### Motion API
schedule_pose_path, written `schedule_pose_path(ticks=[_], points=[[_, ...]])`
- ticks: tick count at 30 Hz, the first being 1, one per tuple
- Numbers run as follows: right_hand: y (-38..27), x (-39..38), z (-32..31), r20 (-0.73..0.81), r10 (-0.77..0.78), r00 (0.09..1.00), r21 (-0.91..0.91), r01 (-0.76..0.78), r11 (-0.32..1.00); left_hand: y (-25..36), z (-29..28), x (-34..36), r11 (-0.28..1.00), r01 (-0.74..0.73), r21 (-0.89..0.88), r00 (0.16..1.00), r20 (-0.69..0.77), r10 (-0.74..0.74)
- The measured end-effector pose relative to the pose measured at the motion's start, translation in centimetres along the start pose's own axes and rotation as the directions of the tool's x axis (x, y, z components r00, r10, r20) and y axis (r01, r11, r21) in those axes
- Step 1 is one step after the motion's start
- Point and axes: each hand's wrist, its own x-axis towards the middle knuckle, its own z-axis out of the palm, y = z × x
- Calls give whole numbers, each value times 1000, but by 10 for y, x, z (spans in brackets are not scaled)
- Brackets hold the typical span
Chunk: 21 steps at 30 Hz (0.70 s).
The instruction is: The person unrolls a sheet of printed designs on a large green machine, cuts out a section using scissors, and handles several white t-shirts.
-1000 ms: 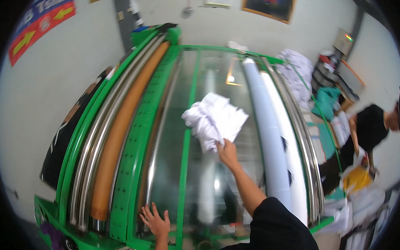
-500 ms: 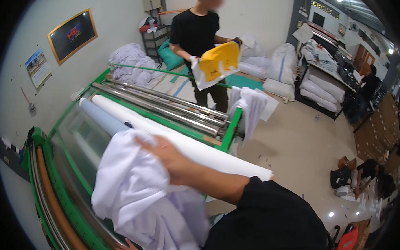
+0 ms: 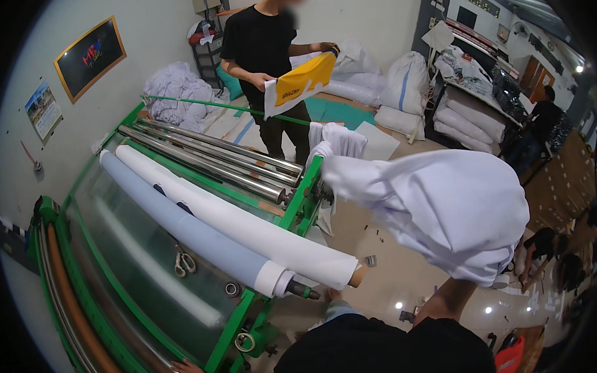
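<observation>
My right hand (image 3: 460, 287) is raised at the right, shut on a bunched white cloth (image 3: 431, 208) that hides its fingers. The cloth flares leftward, partly blurred, above the floor beside the machine. My left hand (image 3: 190, 372) shows at the lower edge, fingers apart on the frame of the green roller machine (image 3: 225, 341). A pale blue roll (image 3: 188, 218) and a white roll (image 3: 234, 221) lie along it; scissors (image 3: 185, 263) and a dark tape ring (image 3: 231, 289) rest on its glass top.
Behind the machine a person (image 3: 255, 69) in black holds a yellow-and-white cloth (image 3: 301, 78). Draped white fabric (image 3: 339, 140) hangs at the machine's far end. White sacks (image 3: 403, 87) lie behind. Other people (image 3: 537, 250) are at the right, and a red object (image 3: 509, 357) is at lower right.
My view has turned right from the glass top. My right hand has lifted the white cloth off it and swung it rightward past the machine's end. The co-worker's yellow cloth has tilted.
</observation>
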Motion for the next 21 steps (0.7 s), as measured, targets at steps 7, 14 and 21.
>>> schedule_pose_path(ticks=[7,14,21], points=[[-28,72,-100,-77,-12,997,-58,7,998,34,-41,-45,1000,-10,-29,998,54,12],[77,135,-163,-405,273,873,-15,-305,952,86,-171,-84,878,406,-255,634,770,-70],[129,248,-69,70,560,825,45,-564,825,140,-239,-172,840,358,-407,349,893,284]])
